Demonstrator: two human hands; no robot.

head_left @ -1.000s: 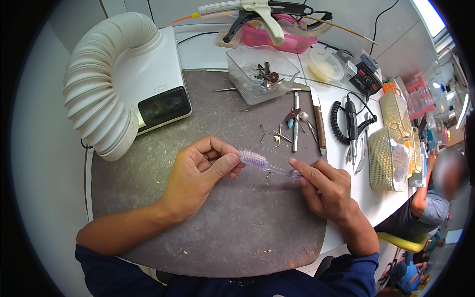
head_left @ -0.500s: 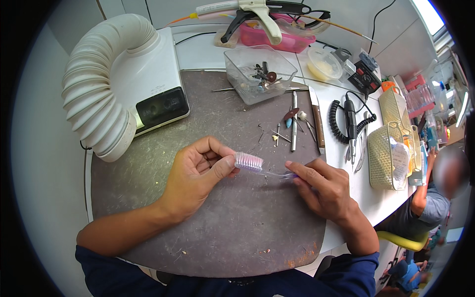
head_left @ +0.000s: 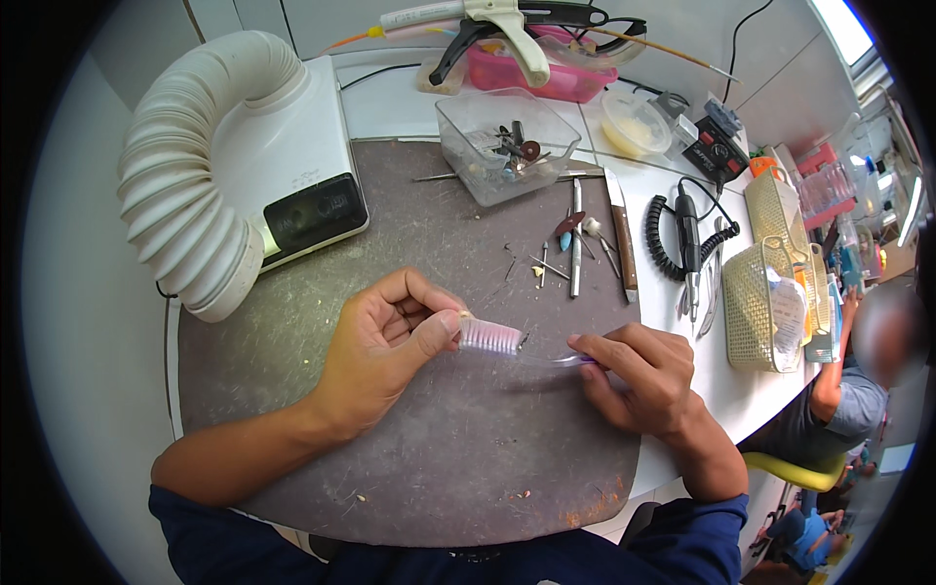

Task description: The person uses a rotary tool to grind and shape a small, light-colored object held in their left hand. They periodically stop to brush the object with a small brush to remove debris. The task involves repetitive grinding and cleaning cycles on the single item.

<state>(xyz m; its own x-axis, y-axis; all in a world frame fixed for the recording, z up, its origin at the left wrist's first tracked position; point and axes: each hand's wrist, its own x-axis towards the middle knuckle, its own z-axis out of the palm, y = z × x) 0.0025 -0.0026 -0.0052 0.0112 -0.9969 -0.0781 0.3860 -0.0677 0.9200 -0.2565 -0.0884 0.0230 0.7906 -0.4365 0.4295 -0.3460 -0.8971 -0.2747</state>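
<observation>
A: Fingers first. Left?
B: Left hand [head_left: 398, 336]: thumb and index clamped on a small pale piece [head_left: 465, 315] at the bristle end. Tiny, half covered, so I can't swear to what it is.
A: Right?
B: Right hand [head_left: 645, 378]: thumb and index clamped on the purple handle of the toothbrush [head_left: 490, 338], other fingers curled in.
A: Brush location?
B: Between both hands, over the middle of the grey mat [head_left: 458, 458]. Pinkish-white bristles, purplish at the base, clear neck running to the right hand.
A: Next ring out?
B: Beyond the brush, on the mat: dark red disc [head_left: 568, 224] among loose bits, thin metal tool [head_left: 576, 255], then a brown-handled knife [head_left: 622, 244] along the mat's right edge, near its far corner.
A: Further?
B: Clear tray [head_left: 466, 161] of bits at the mat's far edge. White box unit [head_left: 312, 136] with ribbed hose [head_left: 180, 195] at the far left corner. On the white counter [head_left: 720, 385], off the mat's right edge: black handpiece [head_left: 690, 234], coiled cord. Woven basket [head_left: 756, 317] by the counter's right edge. Pink tub [head_left: 575, 88] at the back.
A: People?
B: Person in grey [head_left: 858, 405], past the counter's right edge.
</observation>
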